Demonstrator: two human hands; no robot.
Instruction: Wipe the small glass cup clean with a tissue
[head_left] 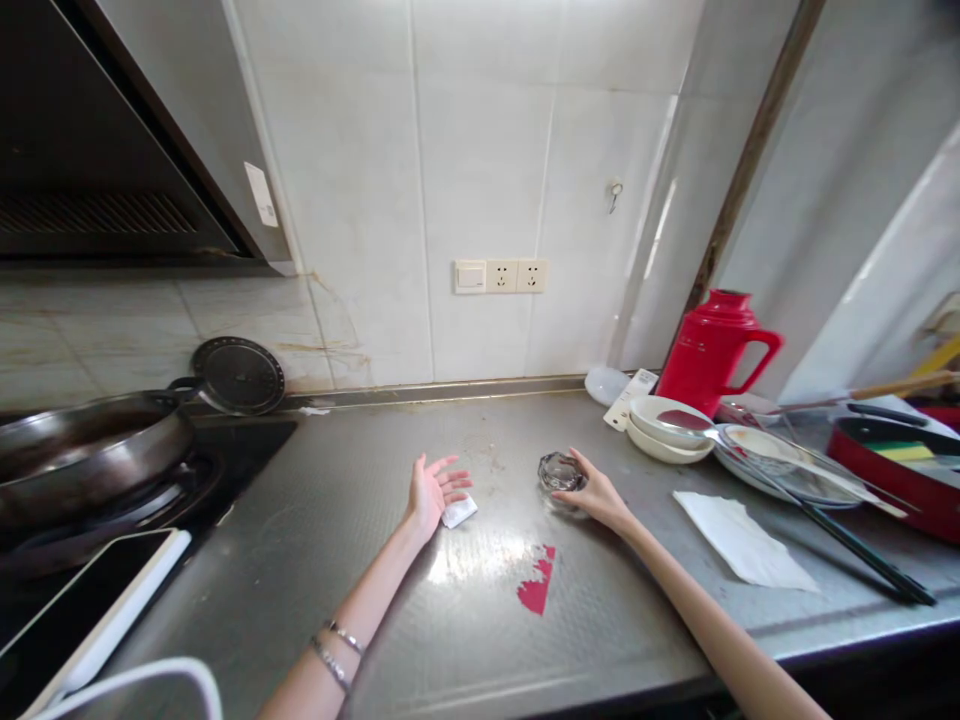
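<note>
My right hand point(592, 490) has its thumb and fingers around the right side of a small faceted glass dish point(560, 472) on the metal counter. Left of it, my left hand point(433, 492) rests palm up with its fingers apart, holding nothing. A small folded white paper point(460, 511) lies on the counter beside its fingers. Nearer the front, a torn red paper piece point(536, 585) lies flat between my two forearms.
At left, a metal pan point(90, 450) sits on the stove near a phone point(90, 610) with a white cable. At right are a white napkin point(742, 540), stacked bowls point(667, 440), plates with utensils, a red thermos point(709, 350) and a red pan point(892, 470).
</note>
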